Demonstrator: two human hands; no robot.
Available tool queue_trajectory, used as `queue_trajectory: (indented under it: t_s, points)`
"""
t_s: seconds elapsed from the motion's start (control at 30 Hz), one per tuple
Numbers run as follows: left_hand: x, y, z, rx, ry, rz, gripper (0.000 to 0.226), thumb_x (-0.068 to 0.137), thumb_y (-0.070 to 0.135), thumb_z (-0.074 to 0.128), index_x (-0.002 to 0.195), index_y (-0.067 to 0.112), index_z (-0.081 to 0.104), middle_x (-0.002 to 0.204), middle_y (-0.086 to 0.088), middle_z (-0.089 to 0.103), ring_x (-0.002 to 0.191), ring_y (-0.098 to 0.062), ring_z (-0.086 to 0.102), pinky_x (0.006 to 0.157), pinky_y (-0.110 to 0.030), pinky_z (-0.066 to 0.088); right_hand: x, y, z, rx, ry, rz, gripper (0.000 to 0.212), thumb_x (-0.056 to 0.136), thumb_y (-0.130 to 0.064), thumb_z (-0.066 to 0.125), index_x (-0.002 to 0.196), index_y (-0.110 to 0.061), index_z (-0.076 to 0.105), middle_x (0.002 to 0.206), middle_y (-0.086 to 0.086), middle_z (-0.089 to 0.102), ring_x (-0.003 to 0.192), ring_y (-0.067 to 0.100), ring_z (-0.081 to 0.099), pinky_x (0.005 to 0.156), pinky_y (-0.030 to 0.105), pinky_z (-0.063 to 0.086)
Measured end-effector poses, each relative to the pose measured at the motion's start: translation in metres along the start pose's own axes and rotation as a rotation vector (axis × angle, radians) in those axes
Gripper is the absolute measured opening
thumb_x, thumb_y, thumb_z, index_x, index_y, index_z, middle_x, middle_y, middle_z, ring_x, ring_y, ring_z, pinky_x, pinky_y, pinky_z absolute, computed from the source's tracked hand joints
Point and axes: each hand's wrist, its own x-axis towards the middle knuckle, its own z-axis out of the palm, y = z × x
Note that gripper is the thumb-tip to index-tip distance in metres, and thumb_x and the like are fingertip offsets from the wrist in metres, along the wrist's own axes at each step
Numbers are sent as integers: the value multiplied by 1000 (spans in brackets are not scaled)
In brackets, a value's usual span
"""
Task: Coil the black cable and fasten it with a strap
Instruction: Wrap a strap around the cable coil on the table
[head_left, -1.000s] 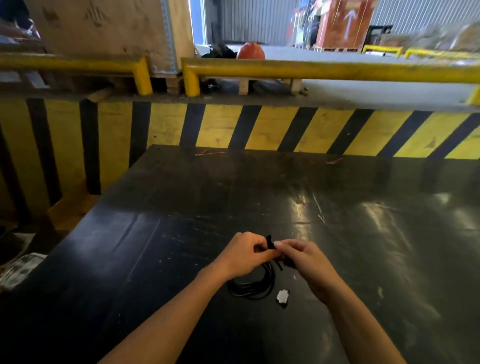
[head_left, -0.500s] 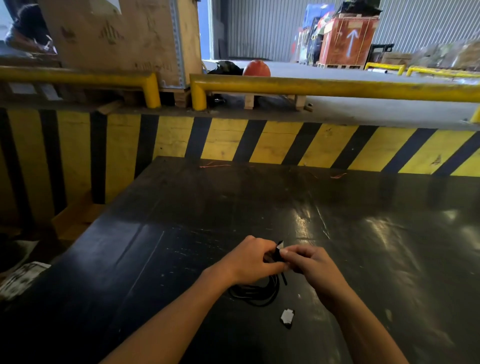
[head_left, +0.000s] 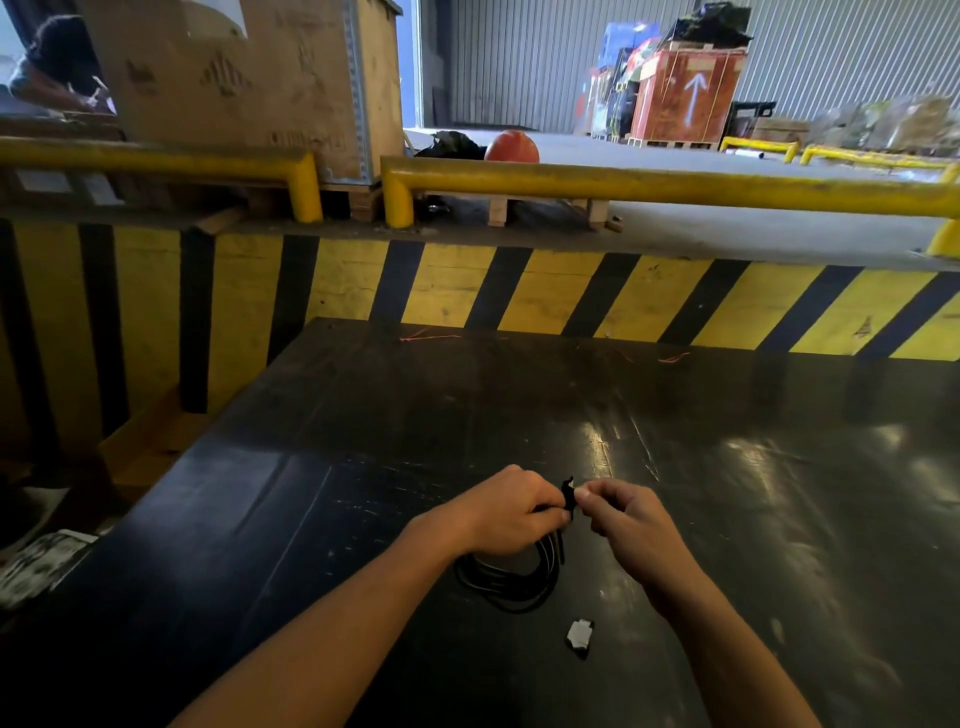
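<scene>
A: Cable (head_left: 511, 582) hangs in loops under the left hand (head_left: 511, 514), near the middle of the dark table (head_left: 727, 519). Why gripped at the top?

B: Probably to keep the coil bunched while the right hand (head_left: 623, 514) pinches the strap (head_left: 570, 496) end beside it.

A: Any writing?

B: None readable. A white arrow marks the far red crate (head_left: 688, 96); the small pale tag (head_left: 580, 635) near the coil is too small to read.
</scene>
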Motion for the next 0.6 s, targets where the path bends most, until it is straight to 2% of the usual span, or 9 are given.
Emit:
queue_trajectory:
  t_s: [0.13, 0.23, 0.3, 0.37, 0.43, 0.5, 0.6]
  points:
    - [-5, -2, -4, -72, -12, -2, 24, 95, 19, 48, 84, 3, 63, 69, -7, 54, 58, -13, 48, 57, -29, 40, 2, -2, 0, -146, 63, -28, 23, 94, -15, 51, 75, -12, 63, 63, 2, 56, 55, 7, 49, 54, 24, 41]
    - [-12, -7, -11, -122, 17, -10, 24, 95, 21, 49, 85, 7, 66, 67, -4, 53, 57, -10, 47, 56, -24, 37, 7, -2, -12, -255, 207, -41, 22, 95, -16, 49, 79, -10, 62, 73, 11, 64, 66, 24, 59, 60, 34, 43]
    - [-15, -11, -14, -161, 39, -17, 23, 95, 22, 50, 85, 10, 67, 63, 0, 51, 55, -9, 45, 54, -23, 36, 8, -4, -17, -268, 206, -63, 20, 96, -17, 47, 81, -13, 59, 77, 8, 67, 74, 23, 65, 61, 32, 45]
    - [-16, -14, -17, -205, 68, -23, 23, 95, 22, 51, 83, 11, 67, 62, -1, 49, 54, -11, 43, 54, -26, 35, 8, -8, -13, -163, 183, -101, 18, 97, -15, 44, 85, -10, 56, 83, 8, 69, 73, 15, 69, 62, 29, 51]
    - [-17, -14, -19, -252, 108, -21, 22, 94, 21, 52, 79, 13, 67, 60, -2, 48, 54, -12, 43, 54, -27, 35, 7, -14, -6, 25, 155, -147, 18, 98, -14, 40, 89, -5, 52, 86, 7, 67, 70, 16, 72, 60, 24, 54]
    - [-17, -16, -22, -297, 151, -14, 22, 93, 21, 53, 76, 17, 66, 56, 5, 46, 51, -6, 42, 51, -22, 35, 6, -19, 0, 216, 144, -169, 18, 99, -14, 38, 89, -4, 49, 85, 5, 64, 68, 22, 72, 57, 23, 55]
    - [-17, -17, -27, -332, 193, -2, 21, 92, 19, 54, 74, 17, 65, 50, 14, 46, 46, 0, 40, 47, -14, 33, 6, -26, 8, 440, 151, -158, 15, 100, -13, 35, 94, -6, 46, 93, 11, 69, 66, 20, 72, 57, 22, 55]
